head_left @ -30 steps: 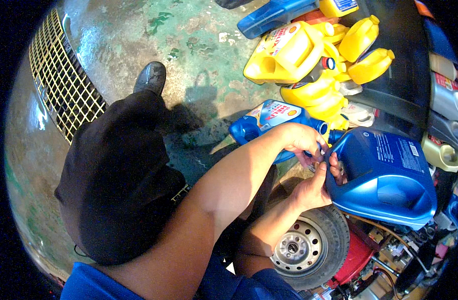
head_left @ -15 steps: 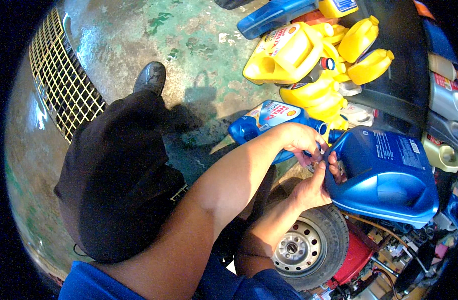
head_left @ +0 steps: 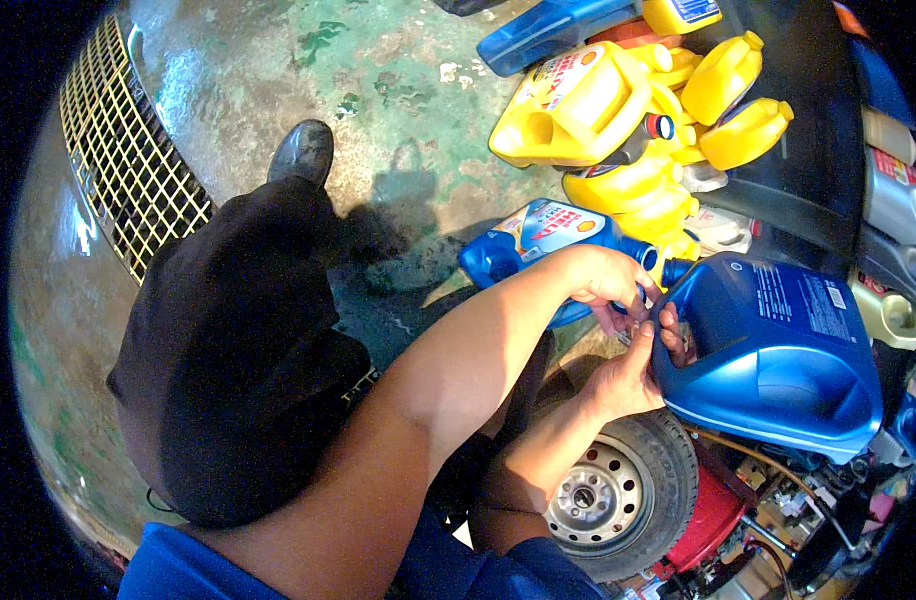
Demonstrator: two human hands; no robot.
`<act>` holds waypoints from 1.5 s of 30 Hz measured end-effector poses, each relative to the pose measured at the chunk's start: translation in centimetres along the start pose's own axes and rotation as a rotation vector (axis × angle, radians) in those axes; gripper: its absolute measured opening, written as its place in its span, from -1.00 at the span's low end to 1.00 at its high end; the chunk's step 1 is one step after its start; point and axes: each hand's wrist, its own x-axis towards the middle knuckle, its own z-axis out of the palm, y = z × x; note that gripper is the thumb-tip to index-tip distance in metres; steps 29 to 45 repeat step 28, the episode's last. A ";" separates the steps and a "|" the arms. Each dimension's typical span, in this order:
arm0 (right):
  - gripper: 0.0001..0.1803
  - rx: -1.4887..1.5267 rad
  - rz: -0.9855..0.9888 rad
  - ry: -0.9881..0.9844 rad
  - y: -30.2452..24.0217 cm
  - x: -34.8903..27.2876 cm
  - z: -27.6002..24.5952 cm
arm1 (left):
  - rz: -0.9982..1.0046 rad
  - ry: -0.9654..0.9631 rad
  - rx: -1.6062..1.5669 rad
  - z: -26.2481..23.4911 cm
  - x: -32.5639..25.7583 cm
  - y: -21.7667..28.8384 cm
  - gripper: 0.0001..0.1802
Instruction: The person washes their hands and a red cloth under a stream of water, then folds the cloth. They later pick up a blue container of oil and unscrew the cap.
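Both hands [head_left: 633, 320] meet at the blue jug's [head_left: 778, 350] neck; fingers pinching something unseen.

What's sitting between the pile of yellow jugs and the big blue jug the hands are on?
In the head view, a smaller blue bottle lies on its side between the yellow jugs and the big blue jug, partly under the left hand.
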 end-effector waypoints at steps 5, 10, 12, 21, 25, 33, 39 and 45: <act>-0.77 -0.005 0.004 -0.002 0.2 -0.2 0.0 | 0.000 -0.003 -0.003 -0.2 0.4 -0.4 -0.43; -0.76 -0.021 0.000 -0.003 0.2 -0.2 -0.1 | -0.002 -0.007 -0.016 0.0 0.3 -0.2 -0.40; -0.76 -0.028 0.001 -0.005 0.1 -0.2 0.0 | -0.003 -0.010 -0.019 -0.1 0.3 -0.2 -0.39; -0.77 -0.041 0.006 -0.010 0.3 -0.4 0.1 | -0.002 0.021 0.005 -0.1 0.1 -0.2 -0.38; -0.80 -0.065 0.007 -0.024 0.8 0.0 -1.3 | -0.015 0.005 0.002 0.7 0.9 0.1 -0.38; -0.81 -0.056 0.044 -0.070 -2.1 -0.8 -5.9 | -0.009 0.029 -0.021 -0.3 0.1 -0.2 -0.40; -0.81 -0.056 0.044 -0.070 -2.1 -0.8 -5.9 | -0.009 0.029 -0.021 -0.3 0.1 -0.2 -0.40; -0.81 -0.056 0.044 -0.070 -2.1 -0.8 -5.9 | -0.009 0.029 -0.021 -0.3 0.1 -0.2 -0.40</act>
